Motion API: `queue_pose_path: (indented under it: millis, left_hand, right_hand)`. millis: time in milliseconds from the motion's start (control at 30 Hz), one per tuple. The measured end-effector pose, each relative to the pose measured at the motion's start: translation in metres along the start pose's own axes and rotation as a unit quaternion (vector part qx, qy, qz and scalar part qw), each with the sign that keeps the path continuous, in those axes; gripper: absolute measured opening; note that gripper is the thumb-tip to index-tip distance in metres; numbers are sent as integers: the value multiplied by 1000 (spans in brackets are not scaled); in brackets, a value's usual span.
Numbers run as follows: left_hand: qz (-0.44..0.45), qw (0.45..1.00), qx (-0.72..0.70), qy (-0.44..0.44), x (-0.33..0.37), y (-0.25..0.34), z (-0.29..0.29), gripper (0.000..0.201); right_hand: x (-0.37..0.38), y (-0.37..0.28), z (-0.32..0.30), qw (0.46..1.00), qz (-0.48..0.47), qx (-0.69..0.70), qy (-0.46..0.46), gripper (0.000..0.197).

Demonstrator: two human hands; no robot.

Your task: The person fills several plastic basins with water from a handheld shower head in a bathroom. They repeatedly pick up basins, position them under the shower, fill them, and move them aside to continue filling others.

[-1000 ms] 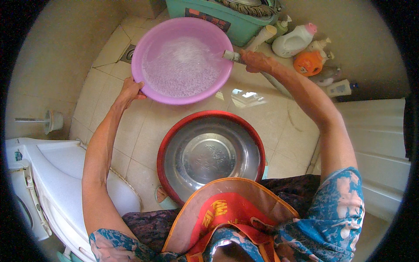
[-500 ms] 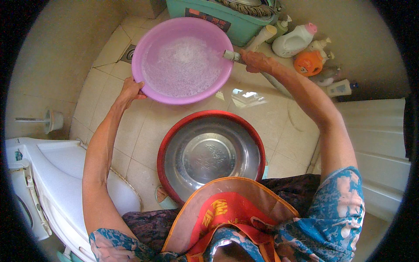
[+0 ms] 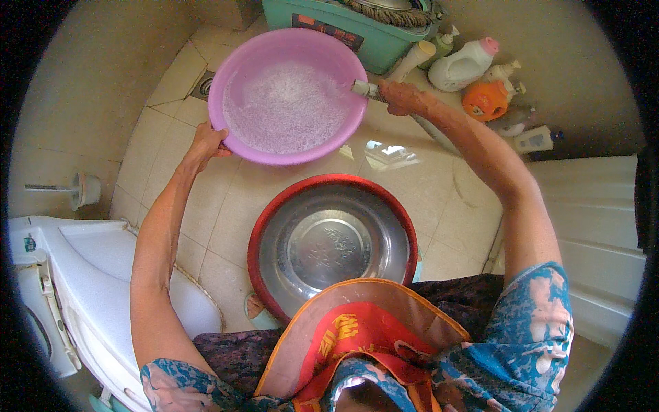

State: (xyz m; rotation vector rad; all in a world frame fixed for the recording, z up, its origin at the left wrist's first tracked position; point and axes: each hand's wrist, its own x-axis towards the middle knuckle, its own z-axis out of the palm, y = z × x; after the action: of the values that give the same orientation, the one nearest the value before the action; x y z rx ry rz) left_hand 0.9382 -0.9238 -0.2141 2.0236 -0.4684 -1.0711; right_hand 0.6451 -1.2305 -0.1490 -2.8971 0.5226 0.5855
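Note:
A pink-purple plastic basin (image 3: 237, 69) on the tiled floor holds water with white foam (image 3: 292, 103) across it. My left hand (image 3: 208, 143) is closed on the basin's near-left rim, thumb on the edge. At the opposite side, my right hand (image 3: 406, 97) grips a pale, ribbed hose (image 3: 366, 88). Its end lies over the right rim, pointing into the basin. Whether water runs from it I cannot make out. Closer to me stands a metal basin with a red rim (image 3: 255, 250), and nothing shows inside its visible part.
Behind the purple basin is a teal tub (image 3: 384, 51). Along the right wall stand a white jug with a pink cap (image 3: 463, 65), an orange bottle (image 3: 484, 100) and other bottles. A white toilet (image 3: 103, 250) is on the left. A floor drain (image 3: 204, 85) lies beside the purple basin.
The foam has spread a little in the purple basin. Both hands keep their places, the left on the rim and the right on the hose.

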Motion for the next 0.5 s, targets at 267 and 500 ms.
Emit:
queue_pose_path:
  millis: [267,500]
  left_hand:
    - [4,1000,-9,-22,6,-8,-4,25]
    - [7,1000,-2,-16,10,-11,-3,25]
  right_hand:
    - [-4,-20,-20,996,54,14,-74,82]
    - [-7,-28,-26,994,70,47,-68,96]
